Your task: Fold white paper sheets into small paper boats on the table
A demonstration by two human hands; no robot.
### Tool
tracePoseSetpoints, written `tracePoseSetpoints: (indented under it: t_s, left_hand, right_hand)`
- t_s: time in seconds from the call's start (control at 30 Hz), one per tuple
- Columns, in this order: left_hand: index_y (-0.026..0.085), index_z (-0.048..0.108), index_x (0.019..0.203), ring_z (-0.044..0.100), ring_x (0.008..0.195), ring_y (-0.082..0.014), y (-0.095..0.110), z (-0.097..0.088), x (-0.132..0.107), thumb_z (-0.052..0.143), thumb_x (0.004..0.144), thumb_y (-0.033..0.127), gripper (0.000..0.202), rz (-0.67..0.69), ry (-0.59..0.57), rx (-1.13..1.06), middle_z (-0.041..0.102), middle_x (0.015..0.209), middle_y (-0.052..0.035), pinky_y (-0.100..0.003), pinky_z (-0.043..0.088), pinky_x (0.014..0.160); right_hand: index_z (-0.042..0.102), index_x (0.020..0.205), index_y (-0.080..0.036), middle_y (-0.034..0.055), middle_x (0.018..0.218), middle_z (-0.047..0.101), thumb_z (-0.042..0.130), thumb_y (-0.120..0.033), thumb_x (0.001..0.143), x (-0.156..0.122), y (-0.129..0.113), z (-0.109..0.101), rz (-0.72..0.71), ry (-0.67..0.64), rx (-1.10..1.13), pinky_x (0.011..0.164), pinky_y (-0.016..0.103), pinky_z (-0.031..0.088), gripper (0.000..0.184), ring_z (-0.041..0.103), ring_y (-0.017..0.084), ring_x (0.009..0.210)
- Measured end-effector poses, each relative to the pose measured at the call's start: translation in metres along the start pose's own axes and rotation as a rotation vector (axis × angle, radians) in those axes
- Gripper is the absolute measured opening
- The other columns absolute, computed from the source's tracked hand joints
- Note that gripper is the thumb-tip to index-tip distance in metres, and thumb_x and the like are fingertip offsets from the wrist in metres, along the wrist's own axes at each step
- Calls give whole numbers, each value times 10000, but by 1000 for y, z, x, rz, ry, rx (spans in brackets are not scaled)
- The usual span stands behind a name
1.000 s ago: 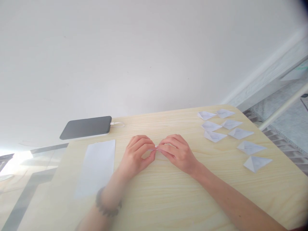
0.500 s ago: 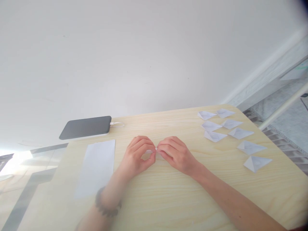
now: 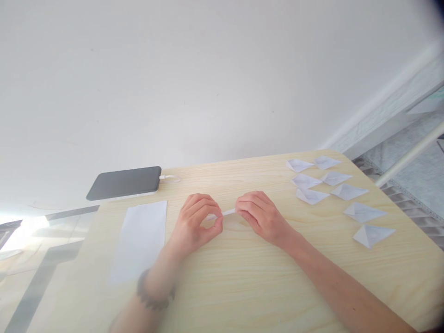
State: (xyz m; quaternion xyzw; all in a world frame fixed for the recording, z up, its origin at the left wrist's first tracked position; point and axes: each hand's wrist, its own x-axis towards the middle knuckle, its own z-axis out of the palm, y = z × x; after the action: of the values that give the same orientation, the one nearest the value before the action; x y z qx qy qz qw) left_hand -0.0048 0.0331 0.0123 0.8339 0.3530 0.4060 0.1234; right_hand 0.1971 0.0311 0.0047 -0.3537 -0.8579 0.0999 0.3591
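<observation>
Between my two hands a narrow strip of folded white paper point(image 3: 229, 212) spans the gap, just above the table. My left hand point(image 3: 197, 222) pinches one end between thumb and forefinger, and a bit of the paper shows through the loop of those fingers. The other end is gripped by my right hand point(image 3: 262, 216), its fingers closed together. Most of the paper is hidden by my fingers. A dark beaded bracelet circles my left wrist.
White paper sheets point(image 3: 142, 240) lie left of my left hand. Behind them is a dark-screened phone point(image 3: 125, 182) with a white cable point(image 3: 169, 177) plugged in. Several folded paper pieces point(image 3: 373, 235) are spread along the right side of the wooden table point(image 3: 243, 286). A white wall point(image 3: 208, 83) rises behind.
My hands have drawn apart from nearly touching, the right one shifting right. More of the folded paper strip now shows between them.
</observation>
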Motion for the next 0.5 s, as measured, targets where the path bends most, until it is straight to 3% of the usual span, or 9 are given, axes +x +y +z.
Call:
tracePoseSetpoints:
  t_s: [0.5]
  left_hand:
    - [184, 561, 749, 544, 802, -159, -7, -3, -4, 591, 684, 88, 119, -13, 29, 37, 616, 742, -15, -330, 456, 748]
  right_hand:
    - [536, 871, -183, 45, 859, 598, 457, -127, 832, -4, 15, -12, 75, 12, 8, 780, 327, 417, 104, 518, 154, 847]
